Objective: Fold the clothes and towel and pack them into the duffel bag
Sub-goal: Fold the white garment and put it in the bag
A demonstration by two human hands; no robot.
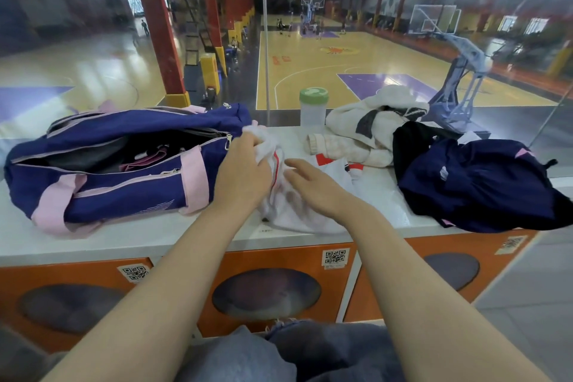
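While the left hand [245, 164] bunches a white jersey [297, 211] and the right hand [313, 183] lies flat on it, the open duffel bag [117, 164] seemingly holds something; towel [372, 121] and navy garment [474, 183] at two o'clock wait unfolded.

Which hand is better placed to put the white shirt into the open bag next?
The left hand, probably. It already grips the bunched white shirt right beside the bag's open zipper. The right hand lies flat on the shirt, farther from the bag.
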